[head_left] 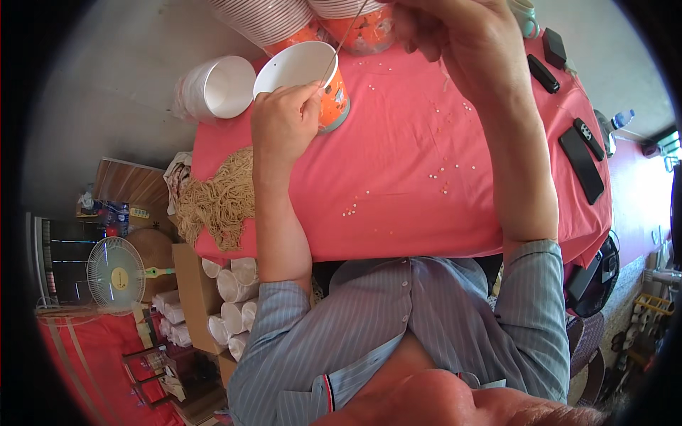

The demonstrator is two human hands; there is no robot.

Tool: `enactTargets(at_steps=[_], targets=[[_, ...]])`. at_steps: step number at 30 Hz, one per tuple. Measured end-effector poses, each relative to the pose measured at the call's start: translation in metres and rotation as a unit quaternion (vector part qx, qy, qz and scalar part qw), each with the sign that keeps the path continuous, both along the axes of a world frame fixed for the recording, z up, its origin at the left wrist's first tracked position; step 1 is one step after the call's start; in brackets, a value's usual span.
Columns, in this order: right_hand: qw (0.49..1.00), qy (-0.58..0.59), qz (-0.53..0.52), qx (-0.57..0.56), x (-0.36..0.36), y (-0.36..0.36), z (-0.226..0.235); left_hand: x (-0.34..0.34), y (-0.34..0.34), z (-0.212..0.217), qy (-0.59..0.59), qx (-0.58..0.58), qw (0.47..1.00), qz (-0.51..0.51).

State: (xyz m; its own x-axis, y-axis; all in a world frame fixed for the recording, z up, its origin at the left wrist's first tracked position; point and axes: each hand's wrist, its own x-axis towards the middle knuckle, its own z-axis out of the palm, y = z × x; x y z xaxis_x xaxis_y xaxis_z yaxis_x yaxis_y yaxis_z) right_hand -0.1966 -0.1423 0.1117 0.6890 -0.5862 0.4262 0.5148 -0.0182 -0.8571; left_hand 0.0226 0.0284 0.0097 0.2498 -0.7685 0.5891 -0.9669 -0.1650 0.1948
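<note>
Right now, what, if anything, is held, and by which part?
The left hand seems to grip the bucket by its rim, near a cord; the right hand is cut off, hold unclear.

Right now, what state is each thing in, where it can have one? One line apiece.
Left hand: closed, pinching the cord
Right hand: raised, partly cut off
Thin cord: straight, slanting
Orange printed paper bucket: uncovered
Stacked buckets: nested
Tan yarn: loosely heaped
White bead-like pieces: scattered
Pink tablecloth: spread, creased
Fan: running or stopped, cannot tell
</note>
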Motion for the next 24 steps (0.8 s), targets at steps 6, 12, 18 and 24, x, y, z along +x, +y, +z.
enactTargets(at_steps=[6, 12, 18, 24], targets=[[0.979, -0.158, 0.108, -0.068, 0.018, 0.001, -0.008, -0.016, -0.003, 0.004, -0.029, 0.017, 0.998, 0.052], [0.994, 0.02, 0.099, -0.045, -0.009, 0.022, 0.002, 0.001, 0.002, -0.004, 0.041, 0.039, 0.998, 0.03], [0.906, -0.336, 0.203, -0.155, 0.036, -0.01, -0.024, -0.002, -0.005, -0.002, 0.19, 0.009, 0.982, -0.001], [0.899, -0.335, 0.251, -0.129, 0.041, -0.008, -0.022, 0.002, -0.017, -0.019, 0.152, -0.056, 0.986, -0.034]])
